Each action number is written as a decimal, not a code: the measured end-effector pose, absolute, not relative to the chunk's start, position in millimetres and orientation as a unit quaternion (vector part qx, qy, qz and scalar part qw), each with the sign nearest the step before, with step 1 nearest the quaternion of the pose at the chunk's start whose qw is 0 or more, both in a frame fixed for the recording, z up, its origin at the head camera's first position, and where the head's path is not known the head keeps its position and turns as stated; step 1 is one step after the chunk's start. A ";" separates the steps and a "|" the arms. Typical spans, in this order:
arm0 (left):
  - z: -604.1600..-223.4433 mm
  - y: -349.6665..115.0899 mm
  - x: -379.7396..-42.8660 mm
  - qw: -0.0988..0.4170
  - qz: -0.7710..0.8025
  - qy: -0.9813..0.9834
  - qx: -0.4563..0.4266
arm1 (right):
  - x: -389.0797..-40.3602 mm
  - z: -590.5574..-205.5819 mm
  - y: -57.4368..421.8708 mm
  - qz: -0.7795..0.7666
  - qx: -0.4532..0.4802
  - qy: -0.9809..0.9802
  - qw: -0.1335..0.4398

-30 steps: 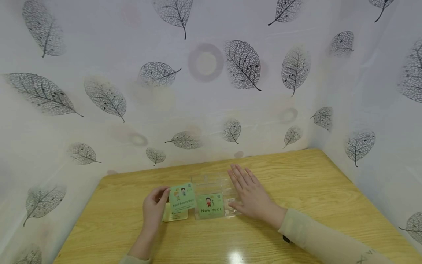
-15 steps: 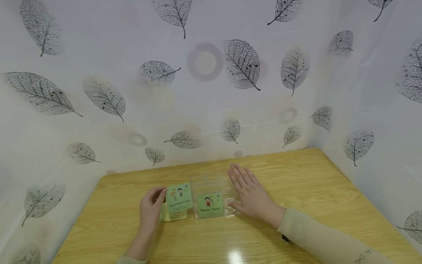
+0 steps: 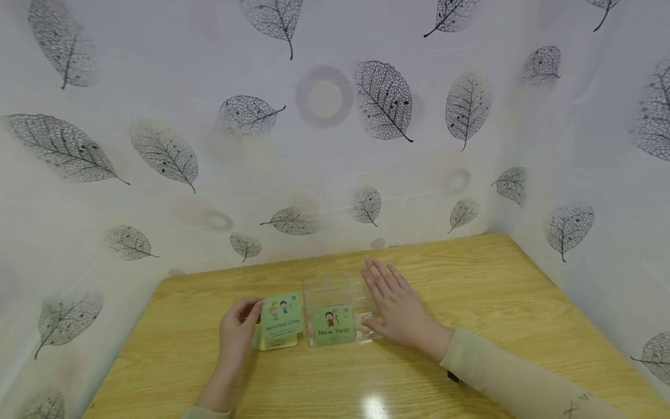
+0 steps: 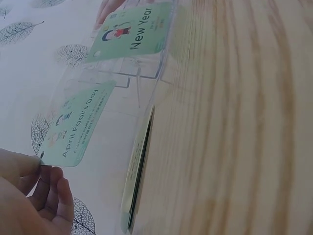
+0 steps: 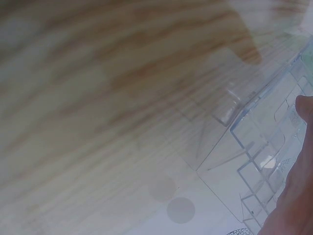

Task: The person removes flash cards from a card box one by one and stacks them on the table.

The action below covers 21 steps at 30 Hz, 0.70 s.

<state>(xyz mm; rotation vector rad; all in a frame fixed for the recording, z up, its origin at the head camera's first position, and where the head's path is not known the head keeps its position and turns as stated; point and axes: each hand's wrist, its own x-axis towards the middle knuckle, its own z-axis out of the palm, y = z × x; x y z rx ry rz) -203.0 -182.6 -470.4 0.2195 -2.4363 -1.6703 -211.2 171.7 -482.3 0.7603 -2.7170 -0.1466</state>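
My left hand pinches a green April Fool's Day card by its left edge. In the left wrist view that card is lifted over a small stack of cards lying on the table. A clear plastic box with compartments stands to the right, and a green New Year card lies in its front part. My right hand rests with straight fingers on the right side of the box. In the right wrist view the clear box's ridged walls show beside the thumb.
The wooden table reaches back to a pale sheet printed with dark leaves, which also runs along both sides. A bright light reflection shows near the front of the tabletop.
My left hand has drawn the April Fool's Day card a little left, away from the clear box and further over the stack. The right hand stays in place on the box.
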 end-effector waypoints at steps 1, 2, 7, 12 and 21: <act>-470.7 -183.4 -203.4 0.089 -0.560 -0.820 0.074 | -211.5 -482.3 171.7 -0.052 0.266 -0.950 0.157; -470.6 -183.9 -203.5 0.088 -0.558 -0.822 0.074 | -211.8 -482.4 171.7 -0.053 0.265 -0.950 0.157; -471.4 -185.6 -204.7 0.082 -0.550 -0.828 0.070 | -212.0 -482.5 171.6 -0.052 0.264 -0.950 0.158; -473.1 -186.3 -207.6 0.072 -0.543 -0.834 0.064 | -211.8 -482.4 171.9 -0.055 0.263 -0.950 0.158; -475.7 -187.9 -210.2 0.062 -0.529 -0.845 0.059 | -211.6 -482.1 171.9 -0.049 0.267 -0.949 0.159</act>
